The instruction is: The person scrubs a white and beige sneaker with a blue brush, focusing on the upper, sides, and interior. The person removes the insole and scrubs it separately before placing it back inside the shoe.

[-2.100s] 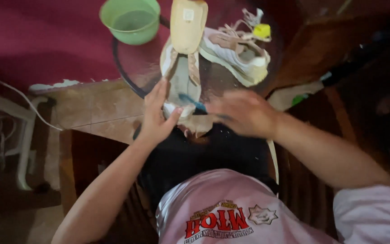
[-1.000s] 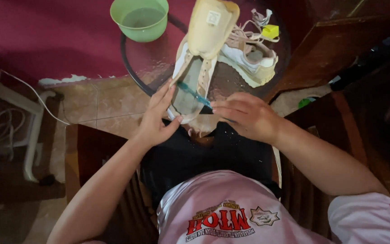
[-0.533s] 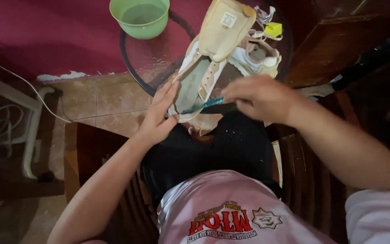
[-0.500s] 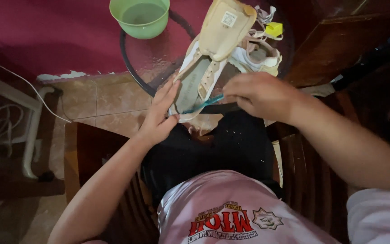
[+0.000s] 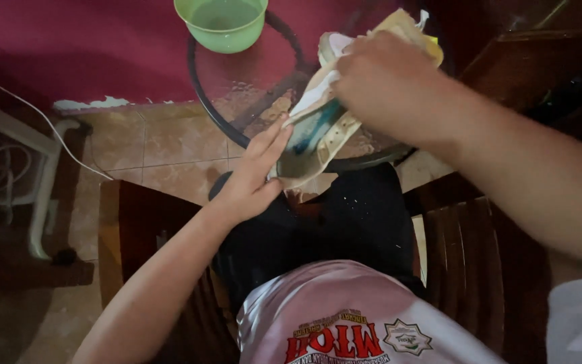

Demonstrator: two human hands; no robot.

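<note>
While the left hand (image 5: pixel 254 178) cups the heel end of a pale shoe (image 5: pixel 318 135) with fingers stretched along its side, the right hand (image 5: pixel 382 84) is closed over the shoe's upper part, fingers curled tight; a blue-green tool (image 5: pixel 314 128) shows inside the shoe opening, though its grip under that hand is hidden. Held tilted, the shoe sits over the near rim of a round glass table (image 5: pixel 237 74) with a dark edge, its heel past that rim and above the person's lap. A second shoe (image 5: pixel 335 47) lies on the glass just behind, mostly covered by the right hand. At the table's far left rim stands a green bowl (image 5: pixel 220 23) holding what looks like water. Tiled floor (image 5: pixel 156 145) lies open left of the table, bounded by a white frame (image 5: pixel 42 182) with cords.
</note>
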